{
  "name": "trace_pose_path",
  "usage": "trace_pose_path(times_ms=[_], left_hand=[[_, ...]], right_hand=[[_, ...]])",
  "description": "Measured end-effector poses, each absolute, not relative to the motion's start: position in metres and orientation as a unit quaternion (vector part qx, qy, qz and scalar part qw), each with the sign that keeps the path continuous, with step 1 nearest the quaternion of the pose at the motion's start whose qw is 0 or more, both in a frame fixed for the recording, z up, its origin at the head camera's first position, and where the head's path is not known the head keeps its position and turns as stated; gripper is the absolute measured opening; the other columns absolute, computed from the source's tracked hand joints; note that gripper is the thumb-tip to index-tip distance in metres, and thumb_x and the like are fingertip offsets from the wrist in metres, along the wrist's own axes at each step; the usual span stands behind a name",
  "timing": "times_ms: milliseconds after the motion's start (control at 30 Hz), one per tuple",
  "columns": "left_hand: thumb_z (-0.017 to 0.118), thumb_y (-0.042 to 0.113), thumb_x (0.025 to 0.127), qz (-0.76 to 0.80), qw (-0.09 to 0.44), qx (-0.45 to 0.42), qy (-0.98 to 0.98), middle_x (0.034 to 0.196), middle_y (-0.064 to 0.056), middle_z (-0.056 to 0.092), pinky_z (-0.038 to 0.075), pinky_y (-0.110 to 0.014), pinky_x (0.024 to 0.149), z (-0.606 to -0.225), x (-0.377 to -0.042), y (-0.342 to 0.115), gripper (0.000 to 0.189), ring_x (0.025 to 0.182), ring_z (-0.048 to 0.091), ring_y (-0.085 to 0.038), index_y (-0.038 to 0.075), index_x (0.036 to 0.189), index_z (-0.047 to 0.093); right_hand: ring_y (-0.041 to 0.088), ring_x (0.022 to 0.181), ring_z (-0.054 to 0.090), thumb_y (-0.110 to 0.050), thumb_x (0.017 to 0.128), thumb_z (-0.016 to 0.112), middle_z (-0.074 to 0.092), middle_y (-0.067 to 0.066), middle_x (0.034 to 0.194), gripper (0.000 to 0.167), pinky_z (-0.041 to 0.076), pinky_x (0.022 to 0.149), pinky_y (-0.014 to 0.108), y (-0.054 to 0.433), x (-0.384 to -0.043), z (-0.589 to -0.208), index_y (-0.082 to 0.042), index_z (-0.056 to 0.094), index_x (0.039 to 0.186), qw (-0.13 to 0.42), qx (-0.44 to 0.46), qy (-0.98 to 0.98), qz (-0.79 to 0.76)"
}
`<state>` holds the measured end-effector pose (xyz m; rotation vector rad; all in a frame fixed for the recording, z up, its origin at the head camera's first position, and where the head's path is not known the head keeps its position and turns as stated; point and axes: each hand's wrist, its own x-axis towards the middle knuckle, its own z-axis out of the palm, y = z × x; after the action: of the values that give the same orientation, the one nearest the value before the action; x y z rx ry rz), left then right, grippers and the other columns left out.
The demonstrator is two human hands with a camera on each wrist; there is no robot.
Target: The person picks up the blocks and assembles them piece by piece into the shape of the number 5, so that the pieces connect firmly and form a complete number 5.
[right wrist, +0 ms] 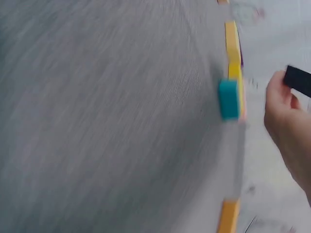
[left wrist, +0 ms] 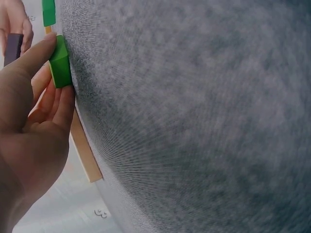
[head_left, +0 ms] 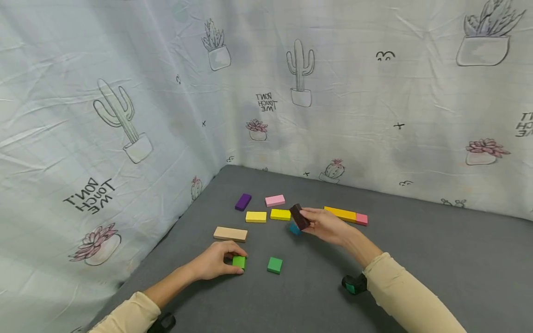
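My left hand (head_left: 216, 260) pinches a small bright green block (head_left: 238, 262) between thumb and fingers at the table surface; the left wrist view shows the same green block (left wrist: 60, 65) in the fingertips. Raised above the table, my right hand (head_left: 326, 225) holds a dark brown block (head_left: 300, 217) by one end, tilted. Below it lies a blue block (head_left: 294, 228), partly hidden by the hand and the brown block. A darker green block (head_left: 275, 265) lies to the right of the left hand. Just beyond the left hand is a long tan block (head_left: 230, 234).
On the grey table (head_left: 416, 268), farther back, lie a purple block (head_left: 243, 202), a pink block (head_left: 275, 200) and two yellow blocks (head_left: 256, 217). An orange block (head_left: 340, 213) touches a coral-pink block (head_left: 361, 219) at the right. A printed curtain (head_left: 354, 115) borders the table behind and left.
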<state>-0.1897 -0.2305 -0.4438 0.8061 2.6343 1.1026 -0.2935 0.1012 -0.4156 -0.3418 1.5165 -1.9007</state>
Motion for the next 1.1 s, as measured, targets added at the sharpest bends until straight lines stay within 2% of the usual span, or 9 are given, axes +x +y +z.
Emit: trace_pose_path(times_ms=[133,233,433,600,833,1100], left_hand=[[0.078,0.025,0.081,0.367,0.082,0.273,0.886,0.107,0.003,0.063,0.051,-0.028,0.084,-0.445,-0.190,-0.231,0.034,0.097,0.059,-0.012,0.010,0.111,0.068],[0.078,0.025,0.081,0.369,0.080,0.273,0.885,0.107,0.002,0.063,0.051,-0.028,0.084,-0.444,-0.190,-0.231,0.034,0.097,0.059,-0.013,0.010,0.110,0.068],[0.077,0.024,0.082,0.370,0.077,0.275,0.884,0.108,0.000,0.063,0.051,-0.028,0.084,-0.442,-0.189,-0.230,0.034,0.096,0.058,-0.014,0.009,0.111,0.067],[0.076,0.024,0.083,0.367,0.075,0.279,0.884,0.108,0.000,0.063,0.051,-0.028,0.083,-0.441,-0.187,-0.229,0.034,0.095,0.058,-0.012,0.008,0.111,0.067],[0.076,0.024,0.083,0.370,0.082,0.268,0.886,0.108,0.002,0.063,0.051,-0.028,0.083,-0.443,-0.187,-0.229,0.034,0.096,0.058,-0.011,0.009,0.111,0.067],[0.076,0.025,0.083,0.372,0.081,0.277,0.882,0.107,0.001,0.063,0.052,-0.028,0.081,-0.442,-0.187,-0.229,0.034,0.094,0.059,-0.011,0.008,0.111,0.067]], right_hand=[[0.022,0.111,0.051,-0.016,0.106,0.036,0.040,0.022,0.134,0.050,0.040,0.100,0.034,0.124,-0.293,-0.419,0.009,0.016,0.145,0.324,-0.097,0.555,-0.760],[0.022,0.109,0.053,-0.012,0.105,0.039,0.047,0.021,0.130,0.050,0.042,0.098,0.034,0.136,-0.289,-0.421,0.011,0.018,0.144,0.304,-0.095,0.600,-0.734],[0.027,0.110,0.050,-0.015,0.102,0.049,0.042,0.028,0.136,0.053,0.044,0.095,0.041,0.150,-0.279,-0.423,0.015,0.029,0.141,0.250,-0.102,0.733,-0.624],[0.029,0.102,0.051,-0.017,0.099,0.056,0.044,0.028,0.129,0.053,0.049,0.087,0.042,0.155,-0.271,-0.423,0.016,0.038,0.135,0.207,-0.081,0.795,-0.565],[0.024,0.092,0.060,-0.017,0.095,0.063,0.054,0.025,0.119,0.052,0.053,0.083,0.038,0.150,-0.273,-0.421,0.015,0.043,0.131,0.189,0.018,0.788,-0.585],[0.028,0.097,0.060,-0.009,0.093,0.064,0.055,0.023,0.118,0.051,0.054,0.080,0.036,0.143,-0.279,-0.424,0.015,0.043,0.133,0.179,0.101,0.742,-0.638]])
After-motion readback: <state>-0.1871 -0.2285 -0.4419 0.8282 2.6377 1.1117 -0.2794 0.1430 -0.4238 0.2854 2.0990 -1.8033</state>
